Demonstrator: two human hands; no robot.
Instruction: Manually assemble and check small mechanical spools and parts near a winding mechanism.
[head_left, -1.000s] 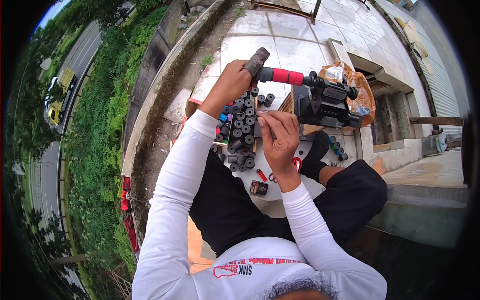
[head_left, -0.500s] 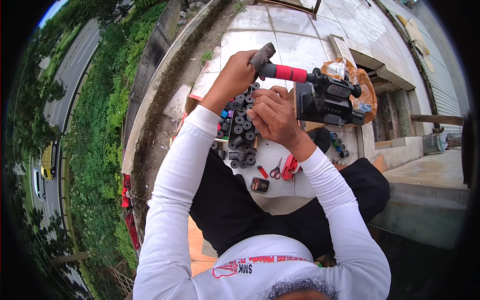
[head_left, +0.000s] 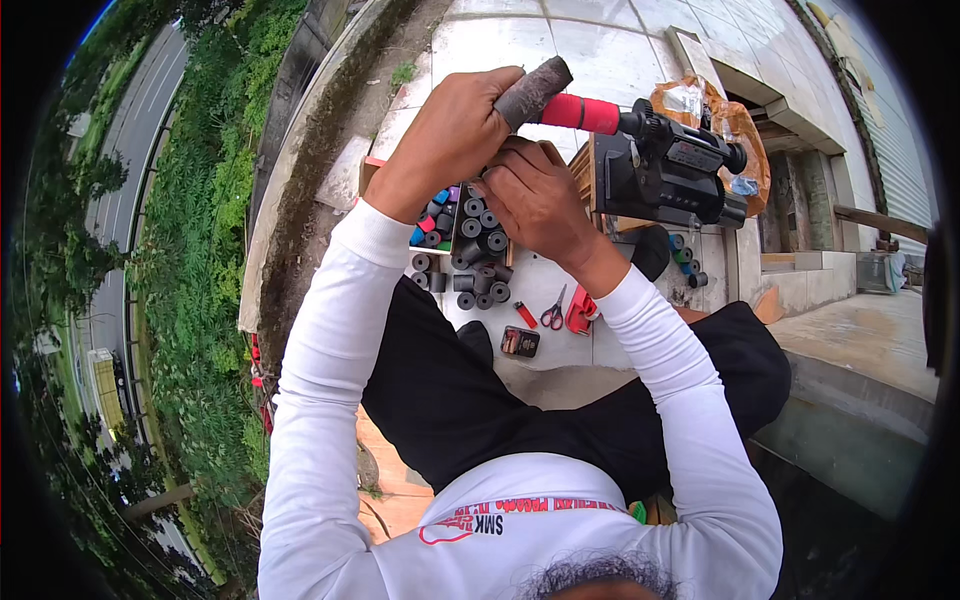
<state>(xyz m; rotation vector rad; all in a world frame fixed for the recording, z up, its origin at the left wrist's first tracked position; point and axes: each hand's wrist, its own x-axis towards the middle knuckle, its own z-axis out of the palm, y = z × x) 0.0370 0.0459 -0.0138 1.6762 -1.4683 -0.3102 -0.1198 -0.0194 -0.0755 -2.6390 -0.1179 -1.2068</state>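
Note:
My left hand (head_left: pixel 450 128) is closed around a worn dark grey piece (head_left: pixel 535 92), rough and curved like a bent strip of abrasive sheet. That piece lies against the left end of a red roll (head_left: pixel 592 115), which sticks out sideways from a black bench machine with a motor-like body (head_left: pixel 685 165). Just below, my right hand (head_left: pixel 545 200) has its fingers curled in, close beside my left hand. Whatever its fingers hold is hidden behind them. Beneath both hands sits an open box of small black rollers (head_left: pixel 472 226) with centre holes, some of them coloured.
On the pale tiles near my legs lie a red lighter (head_left: pixel 525 314), scissors (head_left: pixel 552 313), a red tool (head_left: pixel 581 310) and a small dark box (head_left: pixel 519 342). Several coloured rollers (head_left: pixel 686 262) lie right. An orange plastic bag (head_left: pixel 740 150) is behind the machine; a low wall (head_left: pixel 300 190) runs left.
My right hand has moved up against my left hand. The grey piece has shifted right and now covers the roll's dark left end. The whole view has shifted slightly.

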